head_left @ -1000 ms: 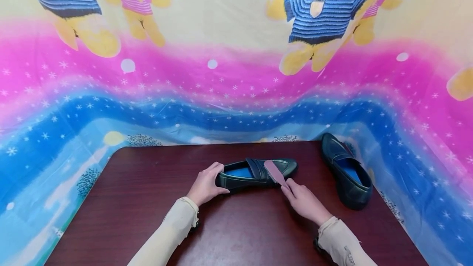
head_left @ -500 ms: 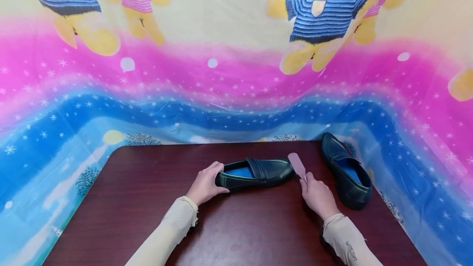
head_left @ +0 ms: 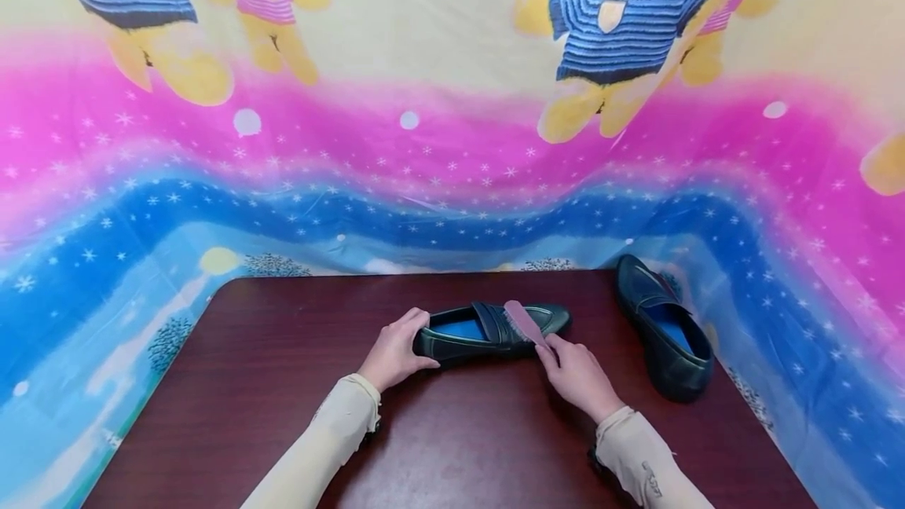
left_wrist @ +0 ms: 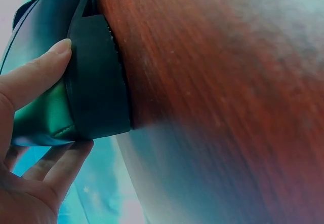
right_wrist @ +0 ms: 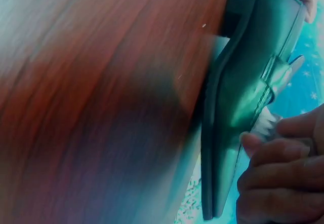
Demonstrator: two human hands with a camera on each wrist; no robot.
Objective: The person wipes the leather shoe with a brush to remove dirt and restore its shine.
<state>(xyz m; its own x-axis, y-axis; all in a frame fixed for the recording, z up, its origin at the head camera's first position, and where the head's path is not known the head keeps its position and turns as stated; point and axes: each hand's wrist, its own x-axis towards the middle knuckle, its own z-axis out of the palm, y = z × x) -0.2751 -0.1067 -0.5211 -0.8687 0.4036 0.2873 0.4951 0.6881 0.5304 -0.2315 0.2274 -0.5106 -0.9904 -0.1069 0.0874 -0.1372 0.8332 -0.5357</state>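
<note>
A dark loafer (head_left: 452, 349) with a blue insole stands on the brown table, toe to the right. My left hand (head_left: 396, 352) grips its heel end; in the left wrist view the thumb (left_wrist: 43, 72) presses one side of the heel and the other fingers lie behind it. My right hand (head_left: 581, 377) holds a pink brush (head_left: 523, 323) by its handle, the head laid over the loafer's vamp just ahead of the strap. Pale bristles (right_wrist: 266, 122) show against the upper in the right wrist view, where the curled fingers hide most of the brush.
The matching loafer (head_left: 661, 328) stands at the table's right edge, its toe toward the back. A printed cloth (head_left: 438, 171) with bears and snowflakes hangs behind and around the table (head_left: 452, 446).
The right hand took the brush rightward off the toe tip, then back left onto the vamp near the strap. Left hand and loafer have stayed in place.
</note>
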